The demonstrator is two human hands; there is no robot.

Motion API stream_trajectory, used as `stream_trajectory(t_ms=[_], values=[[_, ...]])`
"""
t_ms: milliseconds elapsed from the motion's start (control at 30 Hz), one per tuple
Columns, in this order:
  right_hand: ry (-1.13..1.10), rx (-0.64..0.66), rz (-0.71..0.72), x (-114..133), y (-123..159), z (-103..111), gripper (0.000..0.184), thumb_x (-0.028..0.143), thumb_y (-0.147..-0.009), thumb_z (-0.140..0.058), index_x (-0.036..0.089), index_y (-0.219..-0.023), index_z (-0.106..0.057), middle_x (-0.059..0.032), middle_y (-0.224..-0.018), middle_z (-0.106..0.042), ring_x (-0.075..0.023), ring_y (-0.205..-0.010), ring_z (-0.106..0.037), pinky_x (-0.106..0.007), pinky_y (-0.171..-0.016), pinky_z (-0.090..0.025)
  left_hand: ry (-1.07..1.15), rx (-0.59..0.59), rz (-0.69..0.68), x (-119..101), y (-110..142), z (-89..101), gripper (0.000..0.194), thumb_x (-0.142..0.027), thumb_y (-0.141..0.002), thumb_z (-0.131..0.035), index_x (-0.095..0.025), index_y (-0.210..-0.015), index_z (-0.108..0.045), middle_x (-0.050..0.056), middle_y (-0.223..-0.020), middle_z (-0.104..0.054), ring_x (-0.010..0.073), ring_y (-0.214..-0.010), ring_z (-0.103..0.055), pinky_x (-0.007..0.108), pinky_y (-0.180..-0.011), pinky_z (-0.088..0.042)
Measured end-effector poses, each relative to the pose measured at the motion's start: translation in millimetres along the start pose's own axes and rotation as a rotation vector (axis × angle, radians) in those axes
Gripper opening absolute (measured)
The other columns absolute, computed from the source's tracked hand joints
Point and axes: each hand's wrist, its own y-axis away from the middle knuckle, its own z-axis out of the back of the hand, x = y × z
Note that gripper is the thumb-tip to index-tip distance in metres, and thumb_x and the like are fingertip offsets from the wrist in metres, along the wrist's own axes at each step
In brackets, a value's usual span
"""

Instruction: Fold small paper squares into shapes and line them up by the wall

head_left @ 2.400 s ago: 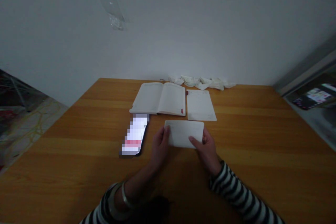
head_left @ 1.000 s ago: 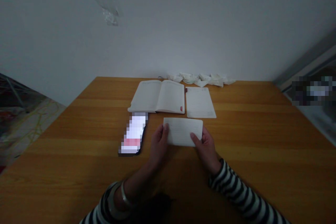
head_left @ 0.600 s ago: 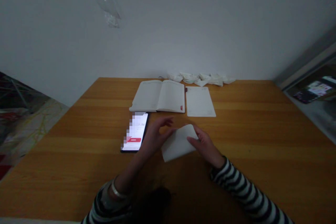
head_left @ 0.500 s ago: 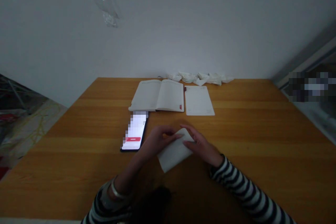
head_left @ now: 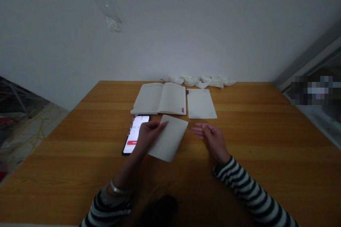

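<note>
A white sheet of paper (head_left: 171,138) is pinched along its left side by my left hand (head_left: 149,135), thumb on top, and it hangs at a slant above the table. My right hand (head_left: 213,140) is apart from the paper, a short way to its right, with fingers stretched toward it and nothing visible in them. Behind the paper lies an open notebook (head_left: 160,98) with blank-looking pages. To the notebook's right a loose lined sheet (head_left: 201,104) rests flat. A phone (head_left: 134,131) with a lit screen is partly covered by my left hand.
Crumpled white tissues (head_left: 201,81) lie along the back edge of the wooden table (head_left: 261,131), against the wall (head_left: 170,25). Clear plastic (head_left: 103,3) hangs on the wall at upper left. Clutter stands on the floor past the table's left edge.
My right hand has let go of the paper and moved off to the right. The paper has turned and shifted up and left in my left hand, which now covers part of the phone.
</note>
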Motion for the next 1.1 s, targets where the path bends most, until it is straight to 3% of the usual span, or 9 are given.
stream_trajectory(t_ms=[133,300,467,567,667,733,833,967,1100], values=[[0.056,0.165,-0.086,-7.4,10.8,-12.9,0.050,0.064,-0.085,-0.065,0.017,-0.091,-0.077,-0.0086,-0.085,-0.079,-0.0222,-0.075,-0.074,-0.036,-0.072,-0.060,0.037,0.091,0.013,1.4,11.8,-19.2,0.039,-0.055,-0.072,-0.077,-0.016,-0.065,-0.074,0.002,-0.059,-0.065,0.0132,-0.054,-0.053,0.022,-0.047,-0.035],[0.026,0.138,-0.074,-15.3,20.0,-25.9,0.042,0.048,-0.072,-0.084,0.020,-0.103,-0.077,-0.0061,-0.096,-0.079,-0.0235,-0.084,-0.072,-0.037,-0.077,-0.058,0.064,0.143,0.006,0.5,25.1,-37.2,0.037,-0.053,-0.073,-0.077,-0.016,-0.064,-0.074,0.004,-0.062,-0.067,0.0158,-0.056,-0.056,0.024,-0.047,-0.038],[0.125,0.193,-0.076,-10.5,17.2,-18.1,0.033,0.050,-0.075,-0.080,0.017,-0.074,-0.079,-0.0050,-0.072,-0.077,-0.0187,-0.065,-0.069,-0.032,-0.066,-0.057,0.090,0.028,0.021,2.6,10.8,-17.0,0.039,-0.054,-0.073,-0.078,-0.016,-0.063,-0.072,0.002,-0.059,-0.065,0.0133,-0.053,-0.053,0.023,-0.048,-0.037],[0.091,0.115,-0.098,-6.7,15.0,-13.2,0.034,0.050,-0.071,-0.083,0.017,-0.075,-0.079,-0.0075,-0.074,-0.078,-0.0204,-0.068,-0.073,-0.034,-0.068,-0.059,0.110,-0.085,0.032,3.4,-0.7,0.9,0.041,-0.055,-0.069,-0.081,-0.016,-0.061,-0.070,-0.001,-0.055,-0.061,0.0111,-0.051,-0.049,0.022,-0.047,-0.034],[0.048,0.083,-0.088,-5.7,14.4,-13.4,0.039,0.056,-0.072,-0.081,0.018,-0.082,-0.079,-0.0101,-0.084,-0.079,-0.0233,-0.079,-0.076,-0.037,-0.074,-0.061,0.170,-0.140,0.042,2.1,-2.5,5.8,0.040,-0.055,-0.068,-0.082,-0.016,-0.066,-0.073,-0.001,-0.057,-0.063,0.0107,-0.050,-0.049,0.022,-0.047,-0.036],[0.067,0.173,-0.101,-7.8,15.9,-17.1,0.045,0.062,-0.077,-0.073,0.018,-0.085,-0.079,-0.0093,-0.084,-0.078,-0.0222,-0.076,-0.075,-0.037,-0.072,-0.060,0.185,-0.103,0.050,1.1,2.4,-1.0,0.039,-0.054,-0.068,-0.082,-0.016,-0.065,-0.073,0.000,-0.058,-0.064,0.0110,-0.050,-0.050,0.022,-0.047,-0.037],[0.172,0.297,-0.101,-14.6,20.1,-25.3,0.050,0.066,-0.076,-0.071,0.017,-0.070,-0.075,-0.0043,-0.067,-0.071,-0.0174,-0.059,-0.066,-0.031,-0.059,-0.056,0.194,-0.017,0.072,0.5,12.1,-17.3,0.037,-0.052,-0.070,-0.081,-0.016,-0.066,-0.073,0.002,-0.061,-0.067,0.0132,-0.053,-0.055,0.023,-0.048,-0.040],[0.264,0.227,-0.006,-23.0,22.4,-30.4,0.051,0.065,-0.077,-0.070,0.017,-0.060,-0.070,-0.0015,-0.059,-0.065,-0.0146,-0.053,-0.057,-0.027,-0.052,-0.047,0.222,0.061,0.102,1.7,15.8,-27.1,0.037,-0.053,-0.072,-0.079,-0.016,-0.070,-0.074,0.004,-0.065,-0.069,0.0143,-0.055,-0.056,0.023,-0.049,-0.041],[0.268,0.099,0.061,-22.7,17.6,-25.7,0.054,0.065,-0.078,-0.069,0.017,-0.053,-0.065,-0.0009,-0.055,-0.062,-0.0130,-0.049,-0.051,-0.026,-0.049,-0.042,0.158,0.241,0.062,4.7,12.9,-25.9,0.041,-0.056,-0.077,-0.072,-0.015,-0.074,-0.077,0.006,-0.067,-0.071,0.0160,-0.056,-0.057,0.024,-0.050,-0.040]])
